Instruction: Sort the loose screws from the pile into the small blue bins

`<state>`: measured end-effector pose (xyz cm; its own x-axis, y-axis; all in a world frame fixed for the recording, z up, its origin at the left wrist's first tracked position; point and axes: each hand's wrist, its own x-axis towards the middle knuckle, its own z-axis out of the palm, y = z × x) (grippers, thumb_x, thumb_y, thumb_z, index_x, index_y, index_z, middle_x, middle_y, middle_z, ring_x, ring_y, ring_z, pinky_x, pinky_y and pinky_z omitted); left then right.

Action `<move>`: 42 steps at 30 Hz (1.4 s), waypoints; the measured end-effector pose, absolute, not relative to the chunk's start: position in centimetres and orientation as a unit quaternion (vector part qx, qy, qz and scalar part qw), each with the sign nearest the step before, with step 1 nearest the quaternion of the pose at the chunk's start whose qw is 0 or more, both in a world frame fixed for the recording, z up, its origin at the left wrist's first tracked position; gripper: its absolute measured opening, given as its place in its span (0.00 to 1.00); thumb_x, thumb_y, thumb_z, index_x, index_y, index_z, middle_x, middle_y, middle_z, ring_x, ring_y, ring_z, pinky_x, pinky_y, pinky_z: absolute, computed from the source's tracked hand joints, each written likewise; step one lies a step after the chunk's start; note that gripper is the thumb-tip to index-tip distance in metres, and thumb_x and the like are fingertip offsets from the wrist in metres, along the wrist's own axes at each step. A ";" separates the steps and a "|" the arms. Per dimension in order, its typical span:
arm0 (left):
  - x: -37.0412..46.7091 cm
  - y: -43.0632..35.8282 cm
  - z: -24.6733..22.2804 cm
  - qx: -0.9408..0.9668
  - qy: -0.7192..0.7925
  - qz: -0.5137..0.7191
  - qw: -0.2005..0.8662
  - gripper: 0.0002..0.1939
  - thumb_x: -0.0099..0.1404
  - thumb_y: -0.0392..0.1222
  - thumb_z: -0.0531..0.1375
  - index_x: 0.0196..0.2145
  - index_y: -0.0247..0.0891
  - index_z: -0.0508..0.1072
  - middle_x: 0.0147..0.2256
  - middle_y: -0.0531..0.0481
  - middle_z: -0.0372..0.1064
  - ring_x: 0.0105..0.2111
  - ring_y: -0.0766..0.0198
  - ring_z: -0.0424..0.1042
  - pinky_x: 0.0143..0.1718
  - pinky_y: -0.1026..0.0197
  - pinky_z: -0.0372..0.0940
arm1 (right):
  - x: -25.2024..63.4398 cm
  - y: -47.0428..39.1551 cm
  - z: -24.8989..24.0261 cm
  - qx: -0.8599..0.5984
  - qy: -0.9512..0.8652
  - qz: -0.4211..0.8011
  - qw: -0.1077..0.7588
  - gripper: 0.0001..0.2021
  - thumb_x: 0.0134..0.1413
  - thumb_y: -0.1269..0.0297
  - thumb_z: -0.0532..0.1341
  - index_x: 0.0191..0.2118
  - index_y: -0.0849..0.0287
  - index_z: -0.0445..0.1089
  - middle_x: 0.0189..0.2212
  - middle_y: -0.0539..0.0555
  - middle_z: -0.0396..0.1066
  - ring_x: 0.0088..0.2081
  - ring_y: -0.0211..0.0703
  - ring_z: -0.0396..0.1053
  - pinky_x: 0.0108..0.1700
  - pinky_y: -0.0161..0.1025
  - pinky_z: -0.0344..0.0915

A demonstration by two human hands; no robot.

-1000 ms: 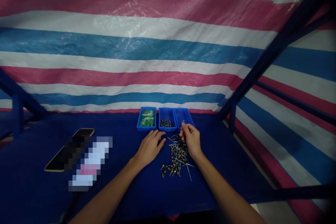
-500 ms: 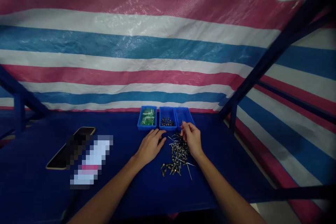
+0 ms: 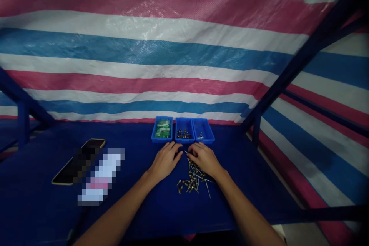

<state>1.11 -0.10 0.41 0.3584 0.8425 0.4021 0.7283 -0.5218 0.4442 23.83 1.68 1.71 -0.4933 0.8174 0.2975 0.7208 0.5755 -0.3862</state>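
My left hand lies on the dark blue table with its fingers stretched out and nothing in it. It is left of a loose pile of small metal parts, which look like blind rivets with thin silvery stems and dark brassy heads. Over the far end of this pile is my right hand, its fingers bent and its thumb apart from the index finger. It hides part of the pile. One thin stem shows beside its fingertips. Beyond it, the right blue tray holds a few thin silvery pins.
The middle blue tray contains short brassy parts. Green pieces like circuit boards fill the left blue tray. A phone and a blurred-out pale object lie at left. Blue frame bars and striped sheeting surround the table.
My right hand has moved back from the right tray's front edge to the pile, and its pinch has loosened. Thin pins now show in that tray. The left hand stays put.
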 end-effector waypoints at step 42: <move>1.1 -0.1 0.6 0.818 0.486 0.288 0.106 0.12 0.78 0.43 0.56 0.56 0.44 0.72 0.41 0.50 0.73 0.43 0.56 0.73 0.51 0.51 0.68 | 22.5 2.6 0.7 -0.435 -0.604 0.458 0.486 0.18 0.71 0.42 0.55 0.42 0.53 0.63 0.16 0.41 0.64 0.15 0.35 0.53 0.19 0.31 0.48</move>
<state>1.07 -0.11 0.56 0.3602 0.8570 0.3685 0.7345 -0.5041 0.4543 22.48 2.59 0.74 -0.1486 0.9707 0.1889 0.0798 0.2022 -0.9761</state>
